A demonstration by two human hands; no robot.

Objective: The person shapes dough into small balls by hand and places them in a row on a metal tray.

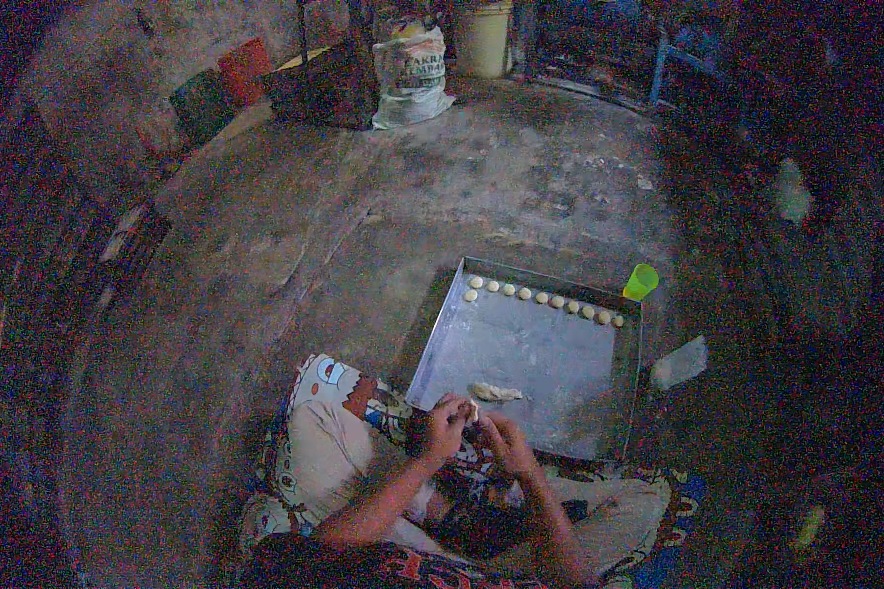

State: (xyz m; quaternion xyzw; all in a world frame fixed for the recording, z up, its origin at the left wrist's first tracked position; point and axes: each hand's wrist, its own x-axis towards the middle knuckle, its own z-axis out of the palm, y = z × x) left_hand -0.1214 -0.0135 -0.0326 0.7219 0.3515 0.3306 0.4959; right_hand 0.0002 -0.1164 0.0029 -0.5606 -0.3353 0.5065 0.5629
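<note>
Over the near edge of a shallow metal tray [550,363], my left hand [446,429] is closed on a small pale piece of dough [474,411]. My right hand [507,444] meets it from the other side, its fingers curled against the same piece. Just beyond my fingers, a longer lump of dough [496,393] lies on the tray. Several small round dough balls [557,300] form a row along the tray's far side, with one more [470,295] below the row's left end. Dim light blurs the fingertips.
A green cup [640,283] stands at the tray's far right corner. A pale flat piece [679,363] lies on the floor to the right. My crossed legs [329,442] are close to the tray's near side. Far off are a white sack [411,79] and a pale bucket [484,41].
</note>
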